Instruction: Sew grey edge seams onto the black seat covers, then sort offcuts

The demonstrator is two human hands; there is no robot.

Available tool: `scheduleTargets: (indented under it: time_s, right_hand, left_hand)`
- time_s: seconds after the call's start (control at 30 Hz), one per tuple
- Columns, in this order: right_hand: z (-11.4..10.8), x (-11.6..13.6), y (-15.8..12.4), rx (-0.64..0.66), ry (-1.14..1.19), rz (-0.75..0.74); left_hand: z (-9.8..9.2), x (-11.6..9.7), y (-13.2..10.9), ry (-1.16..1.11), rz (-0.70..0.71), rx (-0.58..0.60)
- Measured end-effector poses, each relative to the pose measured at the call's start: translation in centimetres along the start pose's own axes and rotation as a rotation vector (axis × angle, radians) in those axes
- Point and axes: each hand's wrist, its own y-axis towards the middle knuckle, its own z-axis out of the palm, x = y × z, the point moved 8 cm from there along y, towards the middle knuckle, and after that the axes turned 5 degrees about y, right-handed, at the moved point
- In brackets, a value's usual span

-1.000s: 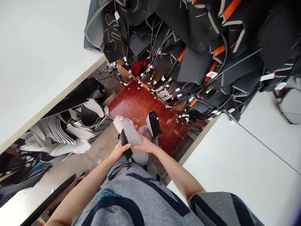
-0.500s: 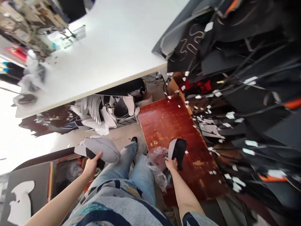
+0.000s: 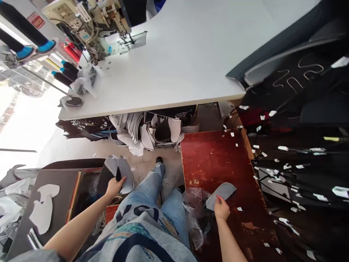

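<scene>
White tabletop (image 3: pixel 177 62) cut off above; right fingers (image 3: pixel 219 201) partly hide grey piece (image 3: pixel 225 190)

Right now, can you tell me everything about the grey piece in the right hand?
The grey piece is long and smooth, with a rounded far end. It looks like padded cloth or foam. The right hand holds it at its near edge, and it slants up to the right in the picture. It is over the reddish-brown board, next to a clear plastic bag. Its underside is hidden.
</scene>
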Motion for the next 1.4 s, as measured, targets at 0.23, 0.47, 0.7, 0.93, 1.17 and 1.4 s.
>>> scheduleTargets:
  time_s: [0.23, 0.47, 0.7, 0.93, 1.17, 1.4]
  right_hand:
    - [-0.2, 18.0, -8.7, -0.07, 0.124, -0.4]
    - [9.9, 47.9, -17.2, 0.143, 0.121, -1.002]
    - [20.5, 62.8, -15.7, 0.334, -0.089, -0.914]
    - [22.5, 45.9, -17.5, 0.697, -0.464, -0.713]
    - [12.4, 30.8, -16.6, 0.686, -0.563, -0.552]
    - [6.8, 23.2, -10.4, 0.518, -0.45, -0.374]
  left_hand:
    - [1.2, -1.8, 8.3, -0.188, 0.05, 0.099]
    - [-0.7, 3.8, 10.7, -0.246, -0.07, 0.12]
    - [0.0, 8.1, 10.2, -0.188, -0.143, 0.149]
    - [1.3, 2.1, 11.8, -0.092, 0.097, 0.254]
    - [4.5, -18.3, 14.7, -0.008, 0.642, 0.372]
    - [14.8, -35.2, 18.3, 0.128, 0.684, 0.519]
